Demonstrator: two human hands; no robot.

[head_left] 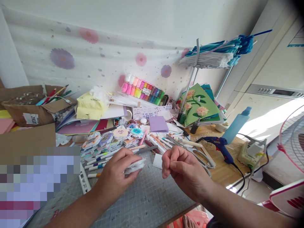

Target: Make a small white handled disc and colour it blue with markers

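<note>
Whitish bundle (136, 166) is pinched by left hand (116, 167) over gridded mat (133, 202). Right hand (182, 164) is held with fingertips pressed together; whether anything's between them can't be told.

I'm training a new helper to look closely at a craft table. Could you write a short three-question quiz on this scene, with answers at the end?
1. Which hand is holding the white item?
2. True or false: in the picture, the glue gun lies to the right of the purple paper square.
3. Choose one. What colour is the bottle standing behind the glue gun?
A) red
B) light blue
C) black

Key:
1. The left hand, between thumb and fingers.
2. True.
3. B.
</note>
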